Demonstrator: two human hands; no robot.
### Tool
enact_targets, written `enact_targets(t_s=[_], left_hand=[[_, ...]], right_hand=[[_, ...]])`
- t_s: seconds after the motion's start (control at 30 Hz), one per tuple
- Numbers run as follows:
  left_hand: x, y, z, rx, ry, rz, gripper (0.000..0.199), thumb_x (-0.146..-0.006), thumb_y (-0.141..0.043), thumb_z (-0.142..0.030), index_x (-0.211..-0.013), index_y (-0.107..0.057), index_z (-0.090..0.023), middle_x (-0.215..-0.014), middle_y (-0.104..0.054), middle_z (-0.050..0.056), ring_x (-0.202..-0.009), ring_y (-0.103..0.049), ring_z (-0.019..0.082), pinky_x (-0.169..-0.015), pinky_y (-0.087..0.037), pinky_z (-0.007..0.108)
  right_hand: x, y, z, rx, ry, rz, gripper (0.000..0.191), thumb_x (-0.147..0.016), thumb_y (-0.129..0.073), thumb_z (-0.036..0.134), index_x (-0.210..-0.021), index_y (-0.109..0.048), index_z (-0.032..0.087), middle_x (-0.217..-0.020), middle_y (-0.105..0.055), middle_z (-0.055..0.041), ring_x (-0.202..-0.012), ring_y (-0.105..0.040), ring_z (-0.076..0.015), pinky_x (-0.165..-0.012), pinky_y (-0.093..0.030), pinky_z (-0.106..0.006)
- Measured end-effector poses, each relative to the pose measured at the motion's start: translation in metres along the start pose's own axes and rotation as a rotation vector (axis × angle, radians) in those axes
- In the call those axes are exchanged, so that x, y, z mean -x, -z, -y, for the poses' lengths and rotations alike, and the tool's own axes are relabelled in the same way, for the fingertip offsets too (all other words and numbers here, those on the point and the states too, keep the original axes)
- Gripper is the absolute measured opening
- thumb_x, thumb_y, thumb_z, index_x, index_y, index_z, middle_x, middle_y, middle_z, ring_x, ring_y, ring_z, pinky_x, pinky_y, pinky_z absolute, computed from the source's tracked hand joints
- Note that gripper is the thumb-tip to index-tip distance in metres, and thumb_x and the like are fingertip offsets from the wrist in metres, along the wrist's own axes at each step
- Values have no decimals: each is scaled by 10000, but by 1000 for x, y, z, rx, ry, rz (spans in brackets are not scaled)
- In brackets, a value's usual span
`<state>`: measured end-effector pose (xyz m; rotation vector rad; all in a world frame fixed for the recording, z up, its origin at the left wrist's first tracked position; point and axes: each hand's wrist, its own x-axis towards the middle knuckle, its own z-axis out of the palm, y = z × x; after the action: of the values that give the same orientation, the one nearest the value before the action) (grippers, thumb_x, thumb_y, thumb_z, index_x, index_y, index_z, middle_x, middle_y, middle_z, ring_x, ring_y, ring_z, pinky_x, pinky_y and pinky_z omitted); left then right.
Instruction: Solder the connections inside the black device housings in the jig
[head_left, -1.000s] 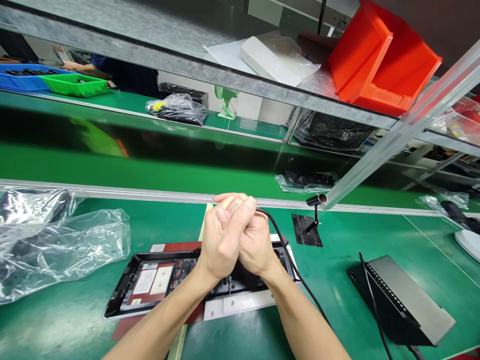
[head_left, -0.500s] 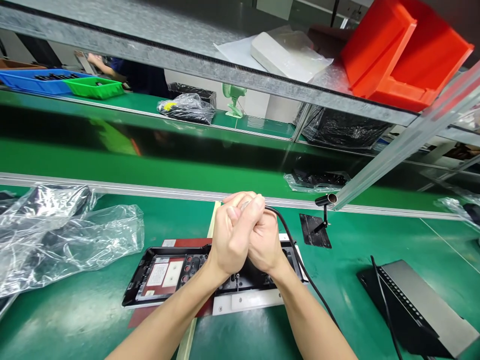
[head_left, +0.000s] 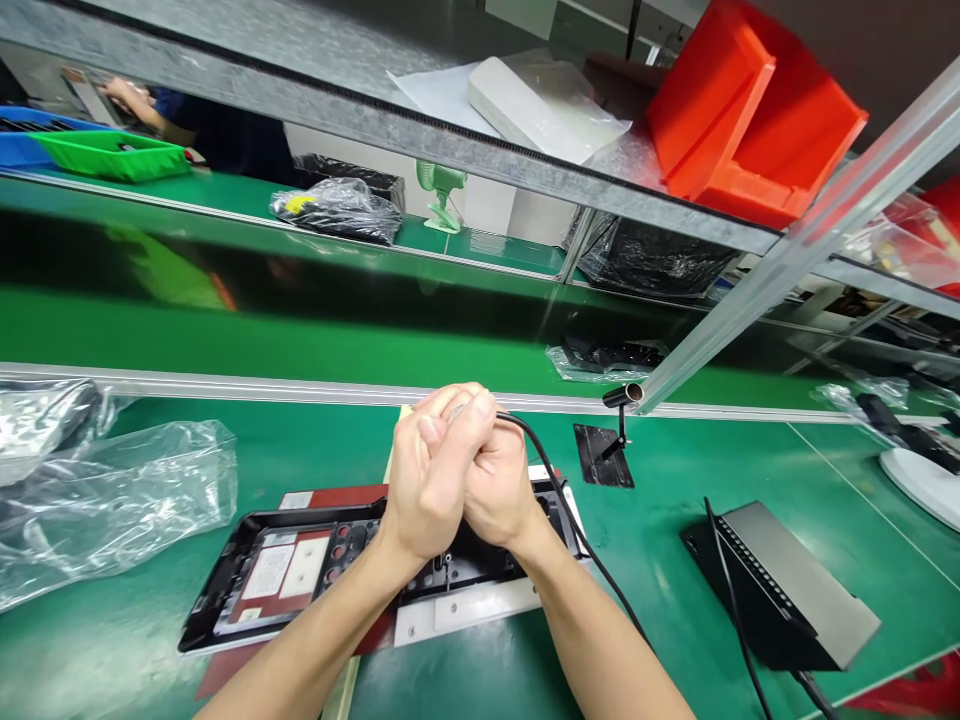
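Observation:
My left hand (head_left: 426, 485) and my right hand (head_left: 501, 490) are clasped together, fingers wrapped round an upright corded tool that they almost wholly hide. Out of the top of the grip runs a black cable (head_left: 553, 480), curving down past my right forearm. Directly below lies a long black plastic housing (head_left: 214, 575), open side up, its middle covered by my hands and arms. It rests on a dark red fixture board (head_left: 341, 496) with a white bar (head_left: 469, 606) along the near edge. The tool's tip cannot be seen.
Clear plastic bags (head_left: 142, 500) lie at left. To the right are a small black stand (head_left: 604, 455) and a grey-black metal box (head_left: 787, 570) with a cable. An overhead shelf (head_left: 330, 110) carries a red bin (head_left: 720, 130). A co-worker's arm (head_left: 142, 105) shows beyond.
The view has shifted, so the bench and shelf sit farther left in the picture. My hands stay clasped on the corded tool over the housing.

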<state>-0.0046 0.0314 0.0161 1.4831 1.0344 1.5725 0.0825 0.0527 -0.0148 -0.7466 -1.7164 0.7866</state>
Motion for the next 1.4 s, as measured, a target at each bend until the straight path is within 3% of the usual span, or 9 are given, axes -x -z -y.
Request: enact_targets(t_s=[0.17, 0.47, 0.7, 0.97, 1.4], left_hand=[[0, 1, 2, -14, -14, 9, 445, -993, -463, -476, -639, -508, -209, -671, -550, 38, -682, -533, 191, -661, -470, 327], [0, 0, 1, 7, -19, 2, 457, -992, -470, -491, -634, -493, -207, -664, -535, 34, -679, -542, 187, -663, -476, 318], [-1, -1, 1, 67, -35, -10, 450, -989, -493, -457, -611, -464, -215, -643, -507, 26, -668, -532, 181, -667, -485, 319], [0, -2, 4, 103, -22, -7, 449, -987, -502, -490, -633, -498, -214, -651, -516, 25, -681, -545, 185, -677, -497, 323], [0, -1, 4, 107, -8, -5, 452, -981, -509, -516, -651, -545, -210, -672, -542, 32, -699, -561, 190, -675, -503, 321]], right_hand=[[-2, -1, -1, 3, 49, -4, 179, -949, -641, 357, -1012, -742, 223, -884, -695, -56, -985, -679, -218, -912, -547, -348], [-3, 1, 1, -8, 65, 0, 170, -937, -653, 355, -960, -737, 210, -990, -696, -69, -974, -662, -202, -879, -546, -326], [-1, 0, -4, -32, 0, -3, 217, -942, -633, 385, -926, -716, 186, -771, -624, -39, -928, -641, -224, -833, -532, -343], [-1, 1, -2, -59, 10, 0, 156, -944, -640, 334, -991, -711, 203, -831, -635, -40, -902, -621, -204, -823, -495, -335], [0, 1, -2, -31, 4, -6, 211, -962, -602, 379, -984, -715, 202, -710, -543, -16, -869, -610, -216, -806, -506, -337]])
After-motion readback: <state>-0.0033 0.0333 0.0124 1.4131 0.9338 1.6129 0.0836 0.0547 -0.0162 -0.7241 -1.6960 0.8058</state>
